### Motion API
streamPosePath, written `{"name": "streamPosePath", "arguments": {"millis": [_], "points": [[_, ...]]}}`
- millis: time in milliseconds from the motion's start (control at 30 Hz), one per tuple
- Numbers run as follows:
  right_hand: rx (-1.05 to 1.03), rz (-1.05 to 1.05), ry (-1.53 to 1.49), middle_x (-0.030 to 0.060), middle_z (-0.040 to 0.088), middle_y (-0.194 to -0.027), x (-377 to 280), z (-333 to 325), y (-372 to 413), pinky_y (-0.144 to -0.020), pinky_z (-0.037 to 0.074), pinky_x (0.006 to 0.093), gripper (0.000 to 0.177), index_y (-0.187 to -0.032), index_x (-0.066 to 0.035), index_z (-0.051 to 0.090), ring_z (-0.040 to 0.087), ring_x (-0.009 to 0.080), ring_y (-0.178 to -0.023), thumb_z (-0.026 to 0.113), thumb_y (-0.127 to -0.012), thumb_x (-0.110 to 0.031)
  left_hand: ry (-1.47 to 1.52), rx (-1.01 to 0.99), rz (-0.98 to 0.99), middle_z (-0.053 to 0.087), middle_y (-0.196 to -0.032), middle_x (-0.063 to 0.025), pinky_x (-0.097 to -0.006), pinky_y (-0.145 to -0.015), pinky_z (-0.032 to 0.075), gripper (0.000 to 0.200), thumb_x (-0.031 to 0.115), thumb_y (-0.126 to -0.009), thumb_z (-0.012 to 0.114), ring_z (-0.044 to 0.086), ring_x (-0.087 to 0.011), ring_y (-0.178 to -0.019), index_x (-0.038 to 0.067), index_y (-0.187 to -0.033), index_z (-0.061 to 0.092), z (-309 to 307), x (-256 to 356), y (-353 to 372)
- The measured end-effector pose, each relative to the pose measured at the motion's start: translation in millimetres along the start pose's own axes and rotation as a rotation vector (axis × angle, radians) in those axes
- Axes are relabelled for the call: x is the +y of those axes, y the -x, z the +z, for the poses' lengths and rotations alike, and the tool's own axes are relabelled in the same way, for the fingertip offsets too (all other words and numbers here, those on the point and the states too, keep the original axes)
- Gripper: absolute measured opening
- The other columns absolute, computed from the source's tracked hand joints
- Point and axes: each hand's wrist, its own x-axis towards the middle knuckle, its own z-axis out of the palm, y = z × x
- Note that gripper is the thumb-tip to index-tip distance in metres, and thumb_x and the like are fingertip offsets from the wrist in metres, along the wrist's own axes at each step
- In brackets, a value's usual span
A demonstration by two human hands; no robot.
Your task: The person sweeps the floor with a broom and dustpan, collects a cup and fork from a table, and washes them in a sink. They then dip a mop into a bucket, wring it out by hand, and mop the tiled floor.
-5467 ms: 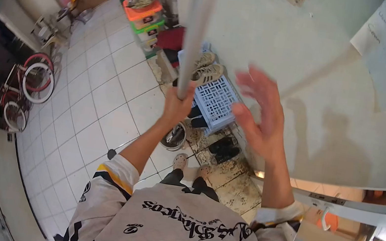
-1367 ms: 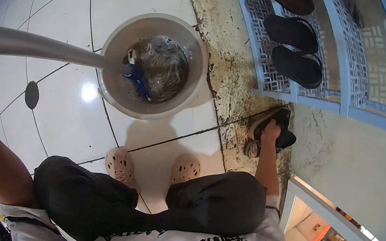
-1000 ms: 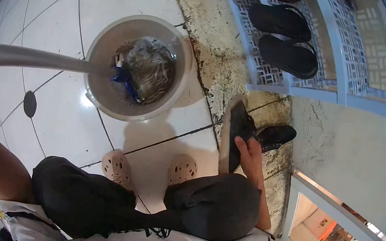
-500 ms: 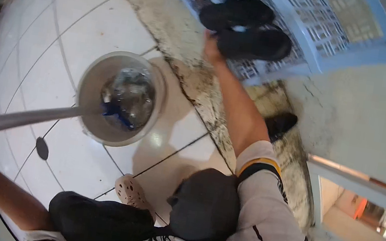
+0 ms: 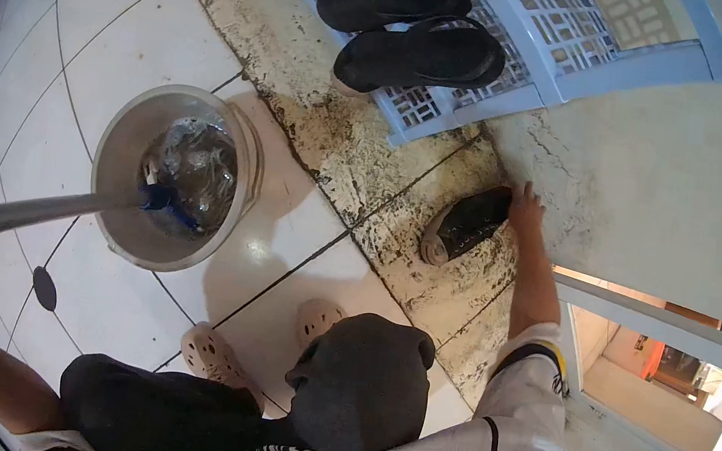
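The right hand (image 5: 527, 213) has moved from the blue rack (image 5: 588, 82) to the black shoe (image 5: 468, 226) on the stained floor (image 5: 327, 141), at the end nearest the wall (image 5: 655, 195); I cannot tell whether it is closed. The shoe looks light and soft-sided, best held by its opening's rim. The left hand is out of view.

Mop (image 5: 55, 208) in the bucket (image 5: 123, 162) at left, shoe (image 5: 470, 223) right, sandals (image 5: 419, 55) on the rack (image 5: 621, 77)
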Motion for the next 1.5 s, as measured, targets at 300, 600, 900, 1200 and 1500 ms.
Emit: {"name": "streamPosePath", "arguments": {"millis": [300,600,900,1200,1500], "points": [[-0.775,-0.220,0.107,0.0145,0.061,-0.110,5,62,0,-0.079,0.050,0.0448,0.021,-0.099,-0.005,0.065,0.059,0.0313,-0.099,0.056,-0.080,-0.011,-0.094,-0.108,0.014,0.021,-0.038,0.0038,-0.0220,-0.026,0.026,0.046,0.026,-0.097,0.037,0.016,-0.0049,-0.030,0.017,-0.053,0.025,25,12,11],[-0.665,-0.344,-1.156,0.0105,0.058,-0.061,-62,-45,144,-0.049,0.049,0.0315,0.017,-0.084,0.004,0.054,0.061,0.0173,-0.051,0.046,-0.086,-0.010,-0.024,-0.177,0.026,0.021,-0.038,0.0038,-0.0215,-0.024,0.026,0.046,0.028,-0.096,0.040,0.018,-0.0043,-0.030,0.017,-0.054,0.024,18,8,9],[-0.210,-0.024,-1.636,0.0154,0.057,-0.054,-220,-118,155,-0.046,0.050,0.0325,0.020,-0.073,0.005,0.049,0.061,0.0209,-0.046,0.046,-0.084,-0.012,-0.061,-0.157,0.044,0.025,-0.038,0.0036,-0.0221,-0.023,0.028,0.045,0.029,-0.095,0.043,0.021,-0.0044,-0.029,0.017,-0.055,0.026,27,10,11],[-0.068,0.218,-1.900,0.0142,0.059,-0.058,-280,-127,82,-0.036,0.044,0.0304,0.027,-0.082,0.005,0.052,0.060,0.0208,-0.044,0.041,-0.090,-0.019,-0.308,0.476,-0.021,0.058,-0.108,-0.0199,-0.0164,-0.057,0.040,0.056,0.047,-0.092,0.034,0.061,-0.0110,-0.073,0.000,-0.115,0.051,-43,-4,51],[0.130,0.506,-2.202,0.0142,0.055,-0.073,-291,-124,-60,-0.039,0.043,0.0340,0.029,-0.095,0.000,0.045,0.054,0.0203,-0.049,0.041,-0.093,-0.028,-0.067,-0.193,0.073,0.022,-0.037,0.0045,-0.0216,-0.022,0.027,0.045,0.031,-0.096,0.042,0.021,-0.0040,-0.028,0.018,-0.055,0.026,34,11,18]]}}
